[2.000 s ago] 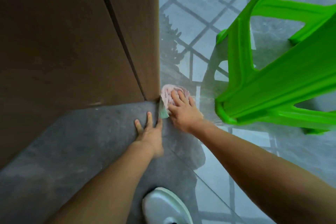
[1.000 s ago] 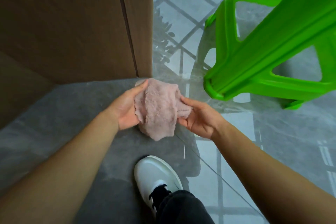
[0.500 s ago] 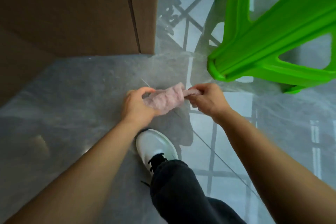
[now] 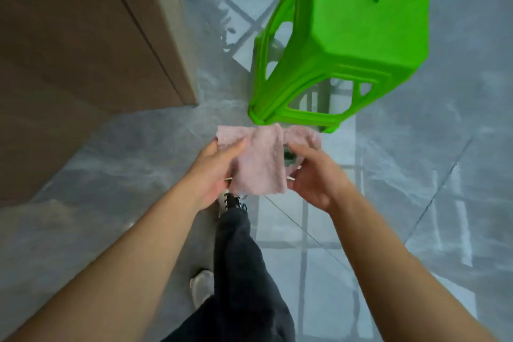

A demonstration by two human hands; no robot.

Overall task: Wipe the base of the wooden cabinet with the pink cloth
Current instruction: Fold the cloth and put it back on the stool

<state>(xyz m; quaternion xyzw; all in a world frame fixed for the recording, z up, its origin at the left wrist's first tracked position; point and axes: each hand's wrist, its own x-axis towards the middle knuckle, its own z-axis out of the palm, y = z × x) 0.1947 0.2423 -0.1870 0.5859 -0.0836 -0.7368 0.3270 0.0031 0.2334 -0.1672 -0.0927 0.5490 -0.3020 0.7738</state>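
Above the grey floor (image 4: 125, 175), my left hand (image 4: 213, 172) and right hand (image 4: 316, 175) both pinch the pink cloth (image 4: 261, 161), clear of the wooden cabinet (image 4: 83, 36).

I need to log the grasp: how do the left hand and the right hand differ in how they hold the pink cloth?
The left hand pinches the pink cloth near its upper left corner, thumb on top; the right hand grips the right edge, where the cloth bunches up. The left hand's palm faces right; the right hand shows its back, fingers curled under. Both hold the cloth off the floor, away from the wooden cabinet.
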